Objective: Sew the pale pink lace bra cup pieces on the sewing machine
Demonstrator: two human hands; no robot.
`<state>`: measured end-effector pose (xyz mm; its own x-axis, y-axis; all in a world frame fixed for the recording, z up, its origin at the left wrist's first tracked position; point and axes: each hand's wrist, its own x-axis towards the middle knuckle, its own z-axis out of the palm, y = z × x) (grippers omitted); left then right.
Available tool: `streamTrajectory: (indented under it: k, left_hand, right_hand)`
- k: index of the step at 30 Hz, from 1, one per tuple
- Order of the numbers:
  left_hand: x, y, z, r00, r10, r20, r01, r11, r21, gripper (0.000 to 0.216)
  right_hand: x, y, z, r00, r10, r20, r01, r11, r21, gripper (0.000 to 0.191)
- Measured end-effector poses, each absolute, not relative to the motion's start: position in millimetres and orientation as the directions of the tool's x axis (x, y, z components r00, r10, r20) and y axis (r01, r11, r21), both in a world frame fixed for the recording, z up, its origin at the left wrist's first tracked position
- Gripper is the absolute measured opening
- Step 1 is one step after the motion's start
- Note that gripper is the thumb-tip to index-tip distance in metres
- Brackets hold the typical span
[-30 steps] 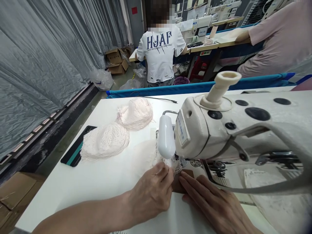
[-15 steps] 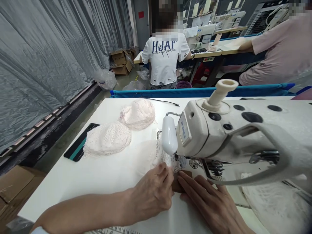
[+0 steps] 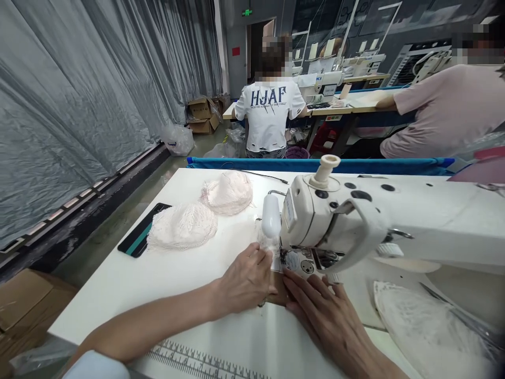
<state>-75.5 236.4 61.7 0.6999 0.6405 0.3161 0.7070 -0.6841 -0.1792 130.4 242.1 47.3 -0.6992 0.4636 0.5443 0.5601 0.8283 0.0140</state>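
A white sewing machine (image 3: 294, 210) stands on the white table, with a white rounded lamp (image 3: 271, 216) beside its head. White lace fabric (image 3: 265, 234) lies under the lamp, partly hidden by it. My left hand (image 3: 246, 276) is closed at the lace's near edge, left of the needle area; its fingertips are partly hidden. My right hand (image 3: 323, 310) lies flat in front of the machine, fingers stretched out, fingertips touching a brown flat piece (image 3: 279, 288) between the two hands. The needle itself is hard to make out.
Two pale lace cups (image 3: 181, 226) lie on the left, the nearer over a black and green flat object (image 3: 136, 239). A printed ruler (image 3: 189, 360) runs along the front edge. White lace (image 3: 426, 321) and scissors lie right. Two people sit beyond the blue cloth rail (image 3: 315, 165).
The view has tilted up and drawn back. My left hand has shifted slightly forward and left at the lace, and less lace shows. My right hand stays flat by the brown piece.
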Motion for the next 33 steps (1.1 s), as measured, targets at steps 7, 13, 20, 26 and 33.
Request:
streamTrajectory:
  k: [7,13,20,26,33]
  left_hand:
    - [-83,222,73,0.622,0.740,0.255,0.772,-0.634,-0.042,0.031]
    - [-135,189,84,0.467,0.839,0.281,0.875,-0.484,-0.009,0.031]
    - [-124,124,94,0.445,0.890,0.102,0.881,-0.455,0.128,0.034]
    - [-130,89,94,0.475,0.862,0.174,0.846,-0.502,0.180,0.043]
    - [-130,56,57,0.556,0.788,0.266,0.831,-0.533,-0.158,0.041]
  right_hand:
    - [129,239,46,-0.680,0.412,0.607,0.507,0.862,-0.016,0.024]
    - [125,219,61,-0.748,0.295,0.595,0.359,0.933,-0.012,0.023]
    - [94,172,74,-0.782,0.263,0.566,0.273,0.959,-0.069,0.027]
    - [81,140,42,-0.837,0.237,0.494,0.232,0.970,-0.073,0.089]
    - [76,119,20,-0.796,0.317,0.516,0.344,0.938,-0.047,0.034]
